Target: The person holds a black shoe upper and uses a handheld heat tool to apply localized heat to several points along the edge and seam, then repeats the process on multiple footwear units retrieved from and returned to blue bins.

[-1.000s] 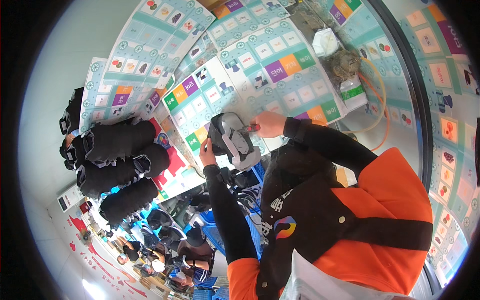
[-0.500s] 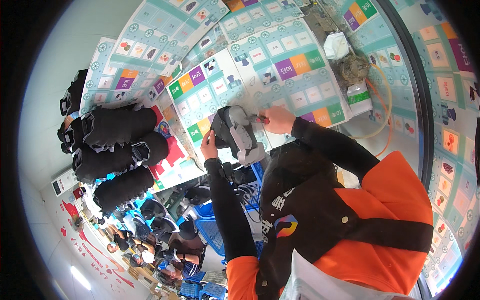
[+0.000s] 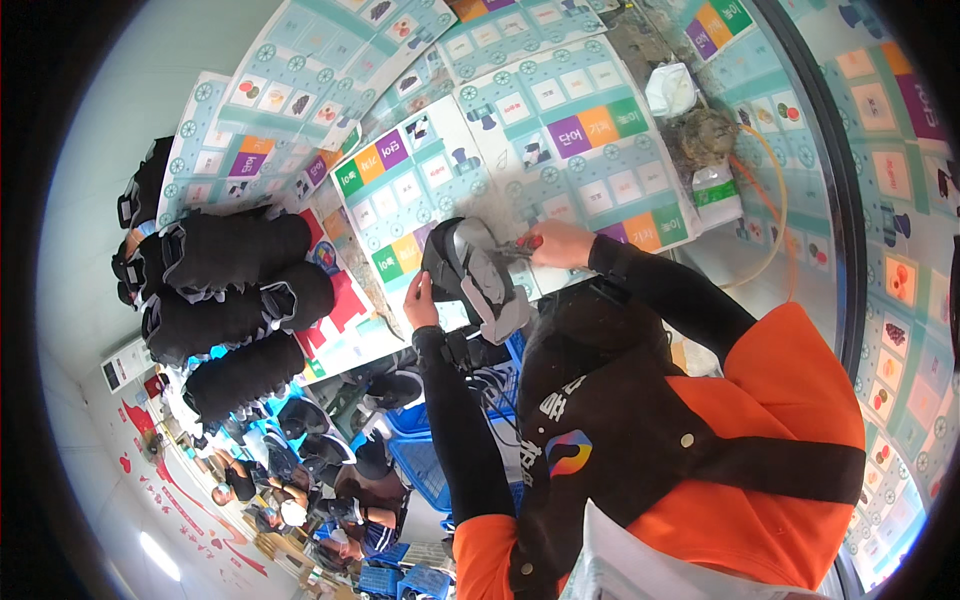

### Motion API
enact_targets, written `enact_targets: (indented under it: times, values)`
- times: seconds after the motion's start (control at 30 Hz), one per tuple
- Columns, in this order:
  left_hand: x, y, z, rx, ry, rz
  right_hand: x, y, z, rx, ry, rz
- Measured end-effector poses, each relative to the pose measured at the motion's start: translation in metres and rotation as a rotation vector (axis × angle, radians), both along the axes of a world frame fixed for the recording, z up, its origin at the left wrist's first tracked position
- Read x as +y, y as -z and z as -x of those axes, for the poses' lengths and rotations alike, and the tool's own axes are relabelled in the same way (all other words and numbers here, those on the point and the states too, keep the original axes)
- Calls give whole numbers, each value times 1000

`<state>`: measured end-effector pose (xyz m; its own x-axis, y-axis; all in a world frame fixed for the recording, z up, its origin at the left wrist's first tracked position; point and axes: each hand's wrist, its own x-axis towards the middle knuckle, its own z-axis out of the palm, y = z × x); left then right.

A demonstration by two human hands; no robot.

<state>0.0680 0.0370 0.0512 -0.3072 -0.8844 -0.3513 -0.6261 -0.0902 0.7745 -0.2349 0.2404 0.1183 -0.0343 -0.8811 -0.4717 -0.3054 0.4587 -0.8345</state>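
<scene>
A black and grey shoe upper (image 3: 482,262) lies on the paper-covered bench right in front of me. My left hand (image 3: 421,302) grips its left edge, fingers against the black part. On the other side, my right hand (image 3: 563,246) is closed around a small hand tool (image 3: 529,243) with a red handle. The metal end of that tool points left and meets or nearly meets the grey side of the upper; its exact kind is too small to make out.
Nested rows of black shoe uppers (image 3: 240,250) are stacked at the left. Printed sheets (image 3: 600,130) cover the bench. A white packet (image 3: 672,92) and a yellow hose (image 3: 778,215) are at the right. Blue crates (image 3: 420,465) stand below the bench; other people sit farther off.
The upper has shifted very slightly and tilted a little. My right hand has turned, and more of the red-handled tool shows. My left hand keeps its hold, slightly lower.
</scene>
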Motion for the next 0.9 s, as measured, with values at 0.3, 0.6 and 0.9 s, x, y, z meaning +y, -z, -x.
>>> enact_targets:
  times: [0.3, 0.6, 0.9]
  values:
    - [3, 0, 7, 28, 3, 30, 6, 7, -3, -3, 146, 38]
    - [2, -2, -3, 43, 14, 18, -4, -7, -8, 2, 164, 84]
    - [4, 9, -1, 72, -5, 120, -3, 3, -7, -18, 146, -27]
